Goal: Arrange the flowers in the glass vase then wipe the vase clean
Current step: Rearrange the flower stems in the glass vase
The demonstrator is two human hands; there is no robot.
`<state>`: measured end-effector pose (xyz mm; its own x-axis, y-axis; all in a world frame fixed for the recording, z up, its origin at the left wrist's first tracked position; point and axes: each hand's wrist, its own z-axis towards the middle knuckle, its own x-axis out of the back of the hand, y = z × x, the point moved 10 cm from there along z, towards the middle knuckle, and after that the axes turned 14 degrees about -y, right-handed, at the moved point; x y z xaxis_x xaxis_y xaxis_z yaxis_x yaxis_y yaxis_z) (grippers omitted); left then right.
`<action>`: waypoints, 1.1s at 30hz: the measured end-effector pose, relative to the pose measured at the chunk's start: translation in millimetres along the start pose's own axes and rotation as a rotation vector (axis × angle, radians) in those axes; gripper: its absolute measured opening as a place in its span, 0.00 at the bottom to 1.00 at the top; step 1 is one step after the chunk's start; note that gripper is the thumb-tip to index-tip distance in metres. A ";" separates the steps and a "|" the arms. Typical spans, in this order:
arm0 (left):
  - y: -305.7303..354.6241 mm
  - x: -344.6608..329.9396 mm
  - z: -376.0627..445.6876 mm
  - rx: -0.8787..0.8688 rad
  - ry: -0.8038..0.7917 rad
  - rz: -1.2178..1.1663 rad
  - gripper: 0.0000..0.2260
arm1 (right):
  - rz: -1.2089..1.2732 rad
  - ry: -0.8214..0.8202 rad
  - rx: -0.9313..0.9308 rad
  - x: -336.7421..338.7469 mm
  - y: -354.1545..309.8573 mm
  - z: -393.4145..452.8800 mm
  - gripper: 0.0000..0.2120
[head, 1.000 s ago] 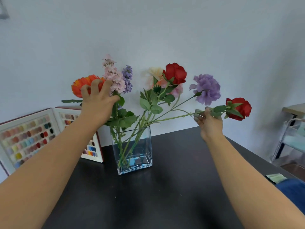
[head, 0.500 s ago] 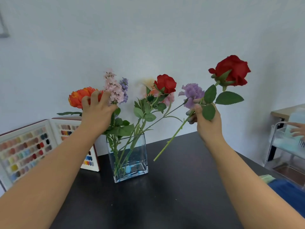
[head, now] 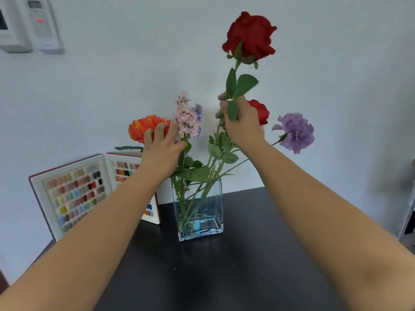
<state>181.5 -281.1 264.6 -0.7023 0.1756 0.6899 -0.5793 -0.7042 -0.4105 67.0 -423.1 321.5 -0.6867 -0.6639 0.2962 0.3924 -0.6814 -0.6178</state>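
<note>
A square glass vase (head: 213,212) with water stands on the black table (head: 224,277) and holds several flowers: an orange bloom (head: 140,127), a pink spray (head: 186,118), a purple carnation (head: 296,132) and a second red rose (head: 260,111) partly behind my right hand. My right hand (head: 242,124) grips the stem of a tall red rose (head: 250,37), upright above the vase, its lower stem running down among the leaves. My left hand (head: 161,151) has its fingers spread over the orange bloom and the pink spray's stem.
An open sample book of coloured nail tips (head: 74,191) leans against the white wall left of the vase. Two white wall units (head: 29,23) hang at the top left. A piece of furniture (head: 408,221) shows at the right edge.
My right hand has swung the red rose from lying out to the right to standing upright and carried it left, over the vase. My left hand stayed on the orange bloom.
</note>
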 end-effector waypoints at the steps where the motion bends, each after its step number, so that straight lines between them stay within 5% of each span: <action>1: 0.0 -0.8 0.3 0.001 -0.007 0.000 0.18 | -0.026 -0.019 -0.016 -9.1 8.9 5.0 0.06; 15: -10.8 -4.3 -2.2 0.023 0.027 0.018 0.20 | -0.042 -0.090 -0.068 -60.4 39.1 39.4 0.06; 23: -13.9 -1.0 -4.5 0.066 0.040 -0.038 0.16 | -0.160 -0.278 -0.334 -90.0 92.4 16.4 0.07; 33: -34.0 31.7 -4.9 0.161 0.214 -0.488 0.06 | -0.273 -0.479 -0.389 -114.5 106.1 -1.5 0.07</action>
<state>176.9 -248.3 297.6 -0.4465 0.6314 0.6341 -0.7997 -0.5994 0.0338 186.4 -419.0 220.9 -0.3474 -0.6079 0.7140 -0.0673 -0.7433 -0.6655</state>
